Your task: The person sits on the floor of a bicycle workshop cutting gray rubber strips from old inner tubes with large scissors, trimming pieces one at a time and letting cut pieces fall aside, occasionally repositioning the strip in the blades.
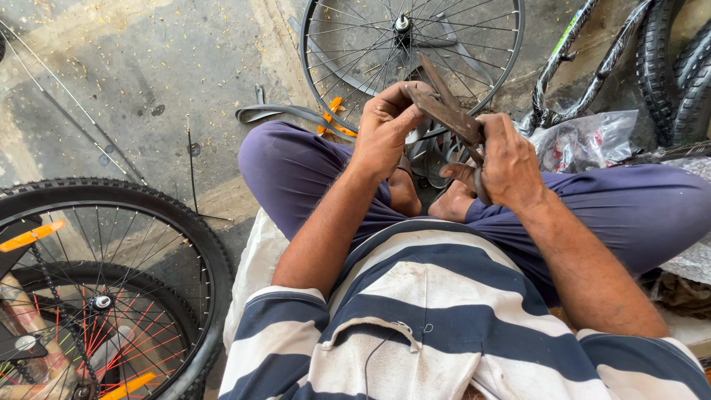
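rusty shears gripped in both hands over the lap

a pair of big rusty shears (449,111) is held above the crossed legs, just in front of a bare spoked rim (412,55) lying flat on the concrete floor (148,74). the right hand (509,164) is closed round the handle end, w/ one dark loop seen curling below the palm, prob. so the blades can be worked from there. the left hand (385,132) is curled over the blade end, fingertips pinched on the metal near the pivot, seemingly to steady it; whether sth thin is pinched betw. the blades can't be told, as the fingers hide that spot.

the shears are kept tilted, tips pointing up and away toward the rim, close to the body where both forearms can be braced on the knees.

a grey rubber strip (285,112) is seen lying on the floor just beside the rim, w/ an orange bit next to it. a tyred wheel (111,289) w/ orange spokes is at the left, well apart; a clear plastic bag (585,139) and black tyres (685,74) are at the right.
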### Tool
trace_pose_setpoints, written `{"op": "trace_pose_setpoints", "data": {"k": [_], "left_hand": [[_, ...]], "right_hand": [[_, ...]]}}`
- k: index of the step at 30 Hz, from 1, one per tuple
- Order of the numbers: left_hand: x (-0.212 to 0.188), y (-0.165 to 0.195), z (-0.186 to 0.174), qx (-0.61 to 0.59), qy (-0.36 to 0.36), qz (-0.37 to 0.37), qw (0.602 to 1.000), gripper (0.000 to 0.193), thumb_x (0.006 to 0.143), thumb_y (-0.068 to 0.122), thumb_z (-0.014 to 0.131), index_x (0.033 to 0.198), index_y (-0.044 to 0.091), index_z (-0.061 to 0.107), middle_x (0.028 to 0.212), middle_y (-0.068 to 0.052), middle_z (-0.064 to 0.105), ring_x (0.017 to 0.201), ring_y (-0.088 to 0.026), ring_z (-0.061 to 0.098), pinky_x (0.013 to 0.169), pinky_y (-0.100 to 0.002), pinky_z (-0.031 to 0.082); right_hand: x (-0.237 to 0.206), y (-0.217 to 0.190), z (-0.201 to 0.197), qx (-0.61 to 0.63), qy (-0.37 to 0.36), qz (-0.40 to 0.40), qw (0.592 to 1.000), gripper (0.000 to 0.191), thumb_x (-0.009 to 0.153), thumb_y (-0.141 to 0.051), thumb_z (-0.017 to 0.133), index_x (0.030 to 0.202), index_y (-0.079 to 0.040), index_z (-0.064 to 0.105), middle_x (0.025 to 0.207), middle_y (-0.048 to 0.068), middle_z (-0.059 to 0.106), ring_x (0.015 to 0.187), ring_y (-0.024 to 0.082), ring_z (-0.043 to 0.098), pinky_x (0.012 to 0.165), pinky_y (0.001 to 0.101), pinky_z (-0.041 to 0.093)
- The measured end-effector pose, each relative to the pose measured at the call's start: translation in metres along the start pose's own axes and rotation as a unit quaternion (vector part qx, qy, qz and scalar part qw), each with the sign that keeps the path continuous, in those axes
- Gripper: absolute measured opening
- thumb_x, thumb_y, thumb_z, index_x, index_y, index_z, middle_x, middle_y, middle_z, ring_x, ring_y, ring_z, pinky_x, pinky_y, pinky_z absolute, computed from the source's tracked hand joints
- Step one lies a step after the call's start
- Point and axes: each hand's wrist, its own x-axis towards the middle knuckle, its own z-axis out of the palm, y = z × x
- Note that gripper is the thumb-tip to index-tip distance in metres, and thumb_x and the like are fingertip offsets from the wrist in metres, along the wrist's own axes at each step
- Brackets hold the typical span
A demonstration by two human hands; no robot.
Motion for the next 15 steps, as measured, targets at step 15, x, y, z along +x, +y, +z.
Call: {"op": "trace_pose_setpoints", "data": {"k": [15], "left_hand": [[-0.004, -0.014, -0.002, -0.044, 0.042, 0.002, 0.998, 0.014, 0.101, 0.005, 0.071, 0.113, -0.002, 0.07, 0.104, -0.004, 0.072, 0.096, -0.012, 0.064, 0.089, -0.028, 0.051]], "right_hand": [[-0.003, 0.026, 0.011, -0.083, -0.049, 0.035, 0.995, 0.078, 0.082, -0.072, 0.079, 0.105, -0.001, 0.054, 0.085, 0.014, 0.06, 0.077, 0.033, 0.069, 0.066, 0.0438, 0.057]]}}
